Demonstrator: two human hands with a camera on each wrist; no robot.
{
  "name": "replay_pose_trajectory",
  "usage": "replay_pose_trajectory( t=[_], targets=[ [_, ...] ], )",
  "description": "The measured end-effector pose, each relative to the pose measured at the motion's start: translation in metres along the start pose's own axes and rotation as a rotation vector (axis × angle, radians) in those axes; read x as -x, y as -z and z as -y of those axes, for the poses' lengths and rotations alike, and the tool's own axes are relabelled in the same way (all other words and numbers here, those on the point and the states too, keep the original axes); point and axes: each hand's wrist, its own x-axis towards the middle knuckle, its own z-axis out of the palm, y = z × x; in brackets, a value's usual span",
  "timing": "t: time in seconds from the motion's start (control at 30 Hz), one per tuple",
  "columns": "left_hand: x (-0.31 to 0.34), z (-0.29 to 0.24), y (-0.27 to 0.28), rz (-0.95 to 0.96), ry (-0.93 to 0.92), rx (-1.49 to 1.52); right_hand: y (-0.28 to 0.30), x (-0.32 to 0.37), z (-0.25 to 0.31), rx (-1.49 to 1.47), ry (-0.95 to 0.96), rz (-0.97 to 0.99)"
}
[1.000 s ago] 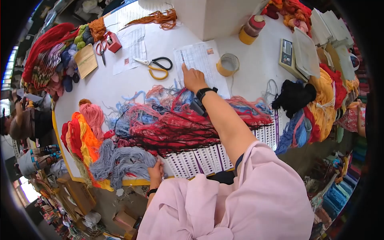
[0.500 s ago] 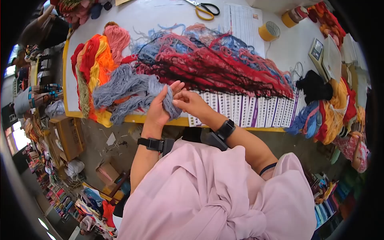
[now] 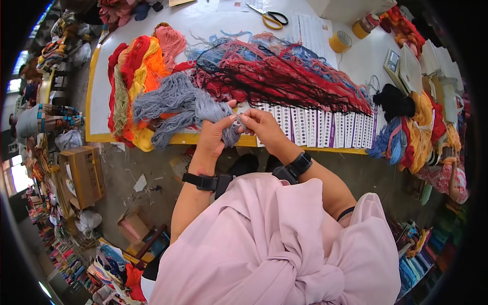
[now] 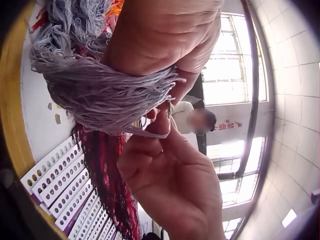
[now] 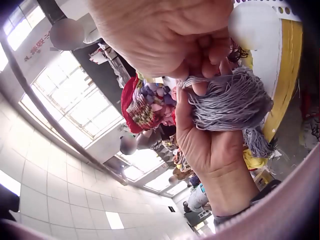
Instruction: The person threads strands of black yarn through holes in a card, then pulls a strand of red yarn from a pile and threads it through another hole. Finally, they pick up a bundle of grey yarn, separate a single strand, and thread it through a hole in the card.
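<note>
A grey-blue yarn skein [image 3: 170, 101] lies over the front edge of the table, its near end bunched in my left hand [image 3: 213, 134]. In the right wrist view the skein's end [image 5: 230, 102] passes across the left palm [image 5: 220, 155], with the thumb up at its strands. My right hand [image 3: 269, 132] meets the left one thumb to thumb and pinches a few strands drawn out of the bundle. From the left wrist, the right hand [image 4: 170, 185] shows its fingertips on a thin loop of yarn [image 4: 150, 133].
Red, black, pink and blue yarn [image 3: 284, 76] spreads behind the hands over punched white cards [image 3: 315, 127]. Orange, yellow and red skeins [image 3: 147, 61] hang at the left. Farther back are scissors [image 3: 272, 19], tape [image 3: 340, 41] and a scale [image 3: 392, 62].
My right hand has left the printed sheet, where its finger pointed, and come back to the left hand at the grey-blue skein. The head view has tilted down towards the table's front edge.
</note>
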Motion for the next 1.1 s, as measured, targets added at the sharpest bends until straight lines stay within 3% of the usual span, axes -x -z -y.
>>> replay_pose_trajectory(
  t=[0.13,0.73,1.1],
  targets=[
    [0.009,-0.011,0.000,0.009,-0.005,-0.017,-0.012,0.005,-0.002,-0.018,0.050,-0.086],
    [0.023,-0.036,0.020,0.110,0.009,-0.080,-0.022,0.005,0.007,-0.307,0.001,-0.010],
    [0.028,-0.043,0.022,0.121,-0.086,-0.167,-0.036,-0.003,0.018,-0.125,0.060,0.012]
  ],
)
